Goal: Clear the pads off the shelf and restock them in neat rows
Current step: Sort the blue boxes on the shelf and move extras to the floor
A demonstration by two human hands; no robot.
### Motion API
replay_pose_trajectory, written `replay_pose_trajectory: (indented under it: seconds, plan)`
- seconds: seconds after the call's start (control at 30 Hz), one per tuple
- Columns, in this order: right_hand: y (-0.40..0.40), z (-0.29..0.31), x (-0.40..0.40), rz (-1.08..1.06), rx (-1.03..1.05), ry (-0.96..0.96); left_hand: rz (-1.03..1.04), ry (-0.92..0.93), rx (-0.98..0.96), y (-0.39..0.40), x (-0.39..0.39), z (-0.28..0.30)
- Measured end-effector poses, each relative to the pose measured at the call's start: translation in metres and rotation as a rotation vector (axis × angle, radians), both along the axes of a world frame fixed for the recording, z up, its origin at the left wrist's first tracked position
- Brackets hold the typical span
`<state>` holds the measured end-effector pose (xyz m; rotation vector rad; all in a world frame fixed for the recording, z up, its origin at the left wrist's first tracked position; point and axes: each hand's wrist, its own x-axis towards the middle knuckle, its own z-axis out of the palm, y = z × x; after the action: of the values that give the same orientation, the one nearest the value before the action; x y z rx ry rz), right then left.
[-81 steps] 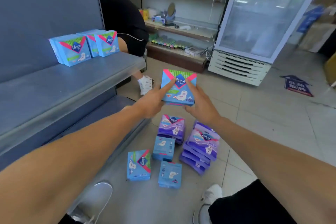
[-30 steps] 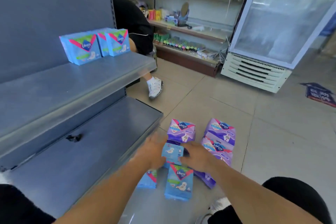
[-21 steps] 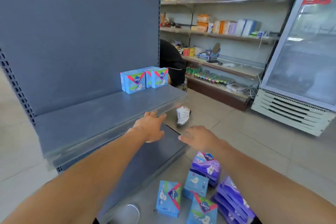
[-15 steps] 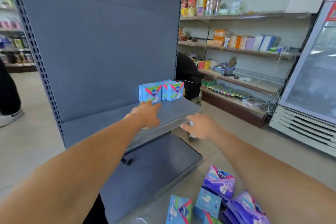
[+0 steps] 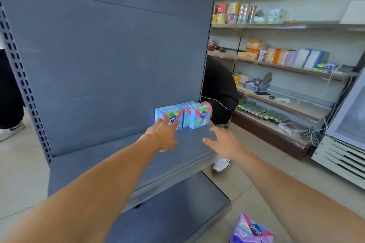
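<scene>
We reach both arms toward the blue pad packs [image 5: 182, 116] standing at the far right end of the grey shelf [image 5: 118, 156]. Our left hand [image 5: 163, 134] has its fingers spread loose against the front of the leftmost pack, nothing gripped; our right hand [image 5: 222, 141] hovers open over the shelf's right edge, just short of the rightmost pack. To clear them well, we judge it best to close in from both sides and lift the cluster together, squeezing evenly. The packs stand upright, printed fronts facing us, their row running left to right. A purple pack [image 5: 250, 231] lies on the floor, near right.
</scene>
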<state>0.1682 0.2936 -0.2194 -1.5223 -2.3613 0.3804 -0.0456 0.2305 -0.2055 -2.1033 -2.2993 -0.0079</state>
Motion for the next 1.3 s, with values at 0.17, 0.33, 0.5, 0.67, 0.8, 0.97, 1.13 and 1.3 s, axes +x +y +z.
replay_pose_trajectory:
  seconds: [0.17, 0.33, 0.5, 0.67, 0.8, 0.97, 1.13, 1.3]
  plan:
    - [0.077, -0.018, -0.019, -0.036, -0.081, 0.241, 0.005, 0.022, 0.024, 0.072, -0.019, -0.014]
    - [0.159, -0.037, -0.038, -0.136, -0.153, 0.378, 0.032, 0.112, 0.135, 0.142, -0.046, -0.036]
    - [0.220, -0.065, -0.045, -0.231, -0.293, 0.548, 0.014, 0.181, 0.192, 0.172, -0.062, -0.066]
    - [0.239, -0.066, -0.054, -0.143, -0.406, 0.784, -0.032, 0.145, 0.328, 0.171, -0.061, -0.071]
    - [0.246, -0.065, -0.063, -0.091, -0.457, 0.906, -0.016, -0.077, 0.217, 0.170, -0.057, -0.061]
    - [0.243, -0.076, -0.063, -0.046, -0.518, 0.883, 0.050, -0.422, 0.125, 0.175, -0.070, -0.059]
    - [0.225, -0.074, -0.043, 0.039, -0.610, 0.866, 0.167, -0.583, 0.188, 0.166, -0.079, -0.061]
    - [0.188, -0.070, -0.020, 0.111, -0.703, 0.819, 0.220, -0.754, 0.184, 0.145, -0.075, -0.058]
